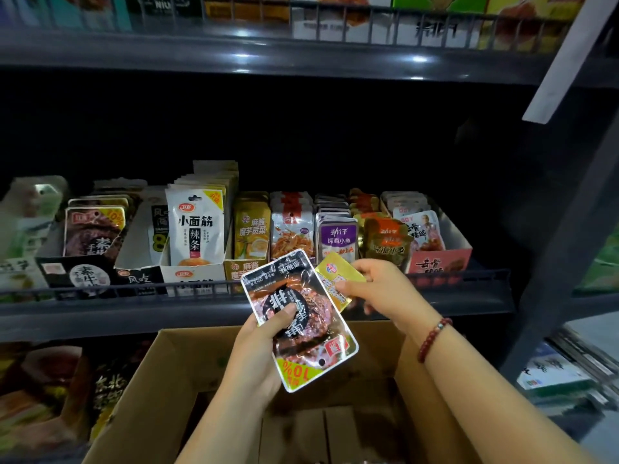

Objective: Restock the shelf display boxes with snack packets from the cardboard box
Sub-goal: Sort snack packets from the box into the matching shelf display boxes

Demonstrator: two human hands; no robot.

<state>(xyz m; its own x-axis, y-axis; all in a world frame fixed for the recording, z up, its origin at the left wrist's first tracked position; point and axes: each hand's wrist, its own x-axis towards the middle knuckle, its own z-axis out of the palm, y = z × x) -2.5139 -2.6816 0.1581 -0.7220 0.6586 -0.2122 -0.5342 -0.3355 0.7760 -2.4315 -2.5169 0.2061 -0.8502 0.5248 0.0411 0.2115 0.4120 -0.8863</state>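
Your left hand (259, 346) pinches a dark meat-print packet (299, 318), thumb across its face, holding it upside down above the open cardboard box (134, 393), probably so you can read it and match it to a display box. Your right hand (378, 289) pinches a smaller yellow packet (336, 276), fingers curled round its edge, lifted close to the shelf rail (140, 291). You seem to be sorting by kind: the dark packet resembles those in the display box at the left (95, 229), the yellow one those in the yellow display box (251, 229) just ahead.
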